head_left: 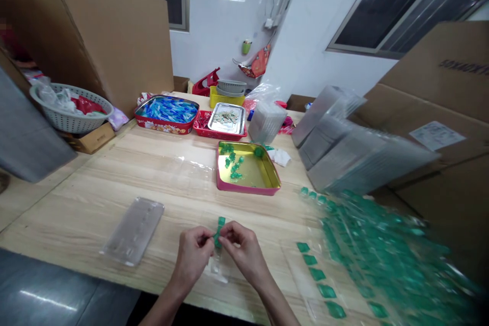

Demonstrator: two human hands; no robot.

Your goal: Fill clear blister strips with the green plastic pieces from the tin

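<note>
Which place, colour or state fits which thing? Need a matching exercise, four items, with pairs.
Column one
1. Left hand and right hand
2. Clear plastic tray
3. Tin
4. Silver tray

Column two
A. Resting over a red tray
B. Pink outside, gold inside
C. Fingertips close together at green pieces
D. On the table, left of both hands

Pairs: 1-C, 2-D, 3-B, 4-A
</note>
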